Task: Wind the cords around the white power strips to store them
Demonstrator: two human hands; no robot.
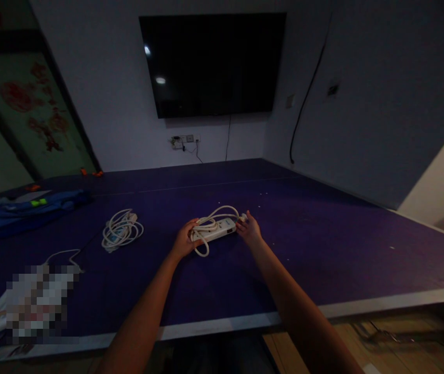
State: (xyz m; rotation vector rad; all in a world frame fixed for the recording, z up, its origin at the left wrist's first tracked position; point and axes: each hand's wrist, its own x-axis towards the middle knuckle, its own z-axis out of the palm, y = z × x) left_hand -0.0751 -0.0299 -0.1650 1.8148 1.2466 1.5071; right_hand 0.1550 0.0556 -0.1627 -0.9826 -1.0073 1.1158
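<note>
A white power strip (217, 229) with its cord looped on top lies on the dark purple table (323, 249). My left hand (186, 239) is closed around the strip's left end and the cord loops there. My right hand (248, 227) pinches the strip's right end, fingers bent around it. Both arms reach forward from the table's near edge.
A second coiled white cable with a plug (121, 230) lies to the left. A blue cloth bundle (30, 212) sits at the far left, and a blurred-out patch (38, 301) at the near left. A dark wall screen (212, 62) hangs ahead above a wall socket (183, 140).
</note>
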